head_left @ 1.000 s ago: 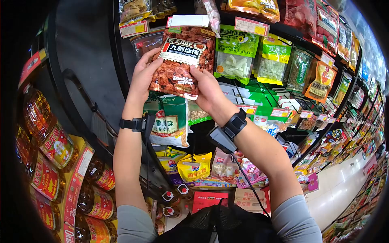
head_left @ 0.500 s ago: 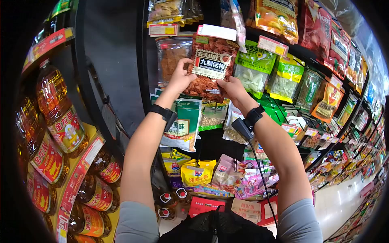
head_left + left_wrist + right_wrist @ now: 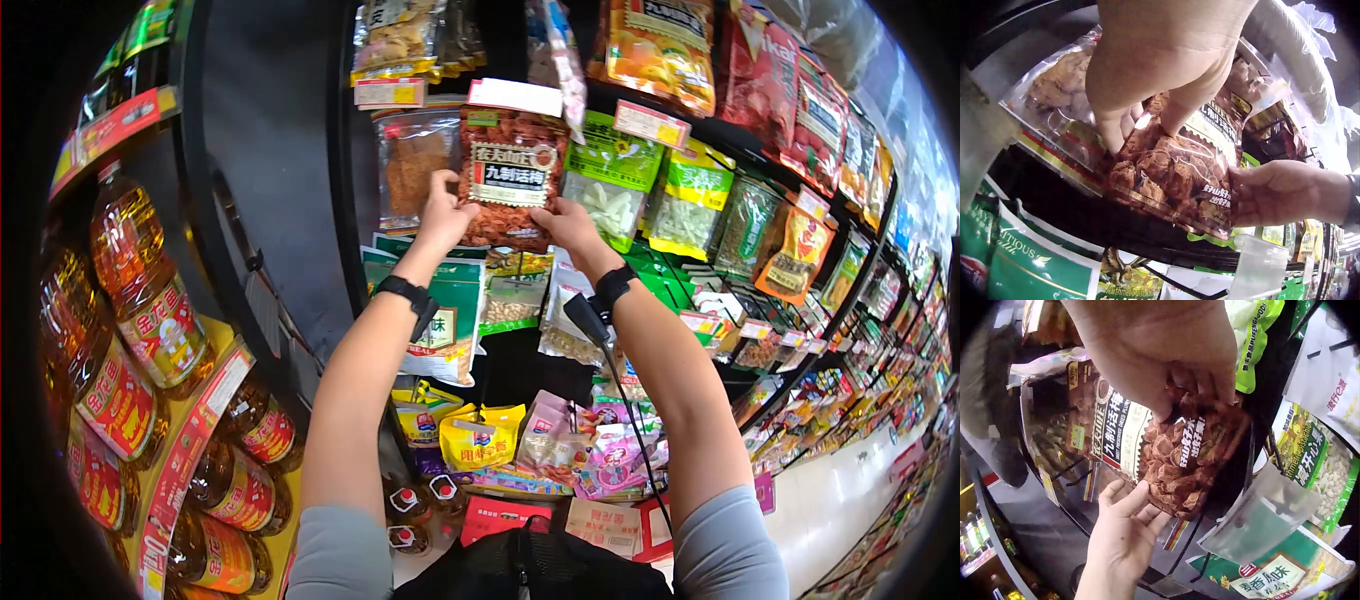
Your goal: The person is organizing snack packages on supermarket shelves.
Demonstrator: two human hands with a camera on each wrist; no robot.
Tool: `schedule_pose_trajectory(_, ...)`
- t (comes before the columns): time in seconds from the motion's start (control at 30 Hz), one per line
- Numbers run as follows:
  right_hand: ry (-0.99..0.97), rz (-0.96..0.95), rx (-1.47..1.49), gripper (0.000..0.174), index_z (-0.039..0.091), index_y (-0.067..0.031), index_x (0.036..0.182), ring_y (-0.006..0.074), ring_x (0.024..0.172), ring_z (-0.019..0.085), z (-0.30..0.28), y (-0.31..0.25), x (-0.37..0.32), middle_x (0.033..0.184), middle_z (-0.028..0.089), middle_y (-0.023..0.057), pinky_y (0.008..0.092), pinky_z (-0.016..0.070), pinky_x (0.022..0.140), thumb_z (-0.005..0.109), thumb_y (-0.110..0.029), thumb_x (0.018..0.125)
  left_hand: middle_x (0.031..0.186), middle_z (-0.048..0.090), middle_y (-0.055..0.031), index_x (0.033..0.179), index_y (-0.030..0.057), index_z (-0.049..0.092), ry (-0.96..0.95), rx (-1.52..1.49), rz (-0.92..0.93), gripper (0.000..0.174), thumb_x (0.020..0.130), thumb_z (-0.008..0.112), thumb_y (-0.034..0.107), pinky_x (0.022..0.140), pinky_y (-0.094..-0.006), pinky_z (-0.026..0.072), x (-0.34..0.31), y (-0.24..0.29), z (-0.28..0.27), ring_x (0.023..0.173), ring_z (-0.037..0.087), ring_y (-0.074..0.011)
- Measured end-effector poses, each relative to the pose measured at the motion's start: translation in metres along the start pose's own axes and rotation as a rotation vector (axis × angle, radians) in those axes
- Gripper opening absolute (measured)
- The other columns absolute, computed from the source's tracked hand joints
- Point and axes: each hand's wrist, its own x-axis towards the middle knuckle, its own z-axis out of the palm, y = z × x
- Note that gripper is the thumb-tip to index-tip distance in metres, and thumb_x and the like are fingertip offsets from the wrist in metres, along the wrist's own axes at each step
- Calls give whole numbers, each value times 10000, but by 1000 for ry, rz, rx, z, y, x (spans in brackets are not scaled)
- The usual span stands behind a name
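A reddish-brown bag of dried plums [image 3: 508,222] stands upright among the hanging packets in the head view, its top edge below a white price tag [image 3: 515,97]. My left hand [image 3: 443,215] pinches the bag's lower left edge, thumb on the front and fingers behind. On the other side my right hand [image 3: 576,235] pinches the lower right part, its thumb pressed on the front. In the left wrist view the wrinkled plums [image 3: 1160,169] show through the bag's lower front. Most of the right hand's fingers are hidden behind the bag.
A clear bag of brown dried food [image 3: 415,165] hangs to the left, a green-topped packet [image 3: 612,165] to the right. Below are a green cereal bag [image 3: 455,320] and a yellow packet [image 3: 482,437]. Oil bottles [image 3: 160,320] stand on the left shelf.
The plum bag has moved away from my body toward the rack and from tilted to upright, both hands still holding it. The head view has shifted, showing more of the left shelf.
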Motion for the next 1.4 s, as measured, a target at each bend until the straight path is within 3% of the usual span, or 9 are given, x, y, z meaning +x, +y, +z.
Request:
schedule_pose_trajectory(0.3, -47, 1, -41, 116, 620, 4, 889, 135, 667, 598, -9, -17, -35, 751, 656, 61, 307, 474, 607, 665, -103, 889, 887, 628, -52, 1451, 93, 304, 1, -24, 4, 694, 877, 690, 41, 759, -272, 482, -30, 7, -10, 809, 610, -114)
schedule_pose_trajectory(0.47, -74, 7, -15, 145, 625, -5, 995, 154, 842, 659, -16, -26, -56, 953, 683, 83, 300, 529, 695, 652, -117, 907, 938, 644, -88, 1388, 23, 374, 35, 20, -14, 619, 872, 706, 100, 722, -302, 502, -48, 2, -19, 824, 629, -154)
schedule_pose_trajectory(0.67, -68, -114, -19, 236, 636, 9, 1115, 134, 886, 651, -43, -37, -105, 973, 687, 65, 277, 528, 768, 646, -136, 929, 1288, 561, -192, 1312, -18, 478, 180, 63, 24, 516, 887, 713, 156, 939, -332, 483, -74, -14, -34, 1129, 586, -229)
schedule_pose_trajectory(0.77, 9, -277, -176, 218, 641, 14, 1111, 151, 895, 669, -65, -35, -152, 969, 705, 91, 282, 525, 789, 625, -127, 945, 1241, 565, -107, 1233, 28, 522, 390, -157, 71, 329, 933, 642, 88, 933, -324, 485, -118, 2, -38, 1118, 573, -184)
schedule_pose_trajectory(0.87, 63, -500, -564, 185, 650, -6, 1100, 245, 923, 696, -81, -31, -213, 1013, 707, 139, 318, 532, 812, 597, -64, 932, 1157, 581, -79, 1191, 47, 508, 321, -321, 109, 238, 969, 587, 82, 876, -298, 512, -175, 22, -11, 1068, 581, -159)
schedule_pose_trajectory(1.07, -54, -338, -603, 168, 650, -28, 1062, 336, 932, 676, -96, 47, -271, 1006, 693, 159, 394, 543, 816, 620, -45, 897, 1001, 603, -47, 1116, 23, 563, -64, -395, -144, 159, 988, 593, 113, 799, -233, 497, -260, -52, 88, 920, 587, -95)
schedule_pose_trajectory(1.13, -42, -84, -566, 215, 642, -10, 1093, 360, 891, 680, -103, 74, -269, 997, 691, 189, 415, 541, 789, 614, -108, 904, 1039, 623, -74, 1147, 7, 559, -165, -390, -269, 227, 966, 625, 126, 832, -250, 501, -260, -76, 120, 954, 608, -124)
schedule_pose_trajectory(1.27, 86, 37, -542, 367, 604, 0, 1206, 383, 877, 676, -114, 143, -250, 972, 688, 228, 438, 535, 782, 634, -170, 882, 1205, 617, -151, 1248, -19, 509, -209, -199, -217, 391, 925, 657, 142, 979, -348, 469, -229, -113, 168, 1082, 613, -225)
schedule_pose_trajectory(1.4, 137, 187, -584, 601, 428, 52, 1364, 363, 1087, 650, -116, 162, -225, 1185, 639, 266, 409, 520, 908, 659, -221, 881, 1393, 515, -245, 1423, -36, 408, -194, -25, -217, 717, 885, 722, 319, 1084, -414, 385, -183, -153, 200, 1304, 499, -337)
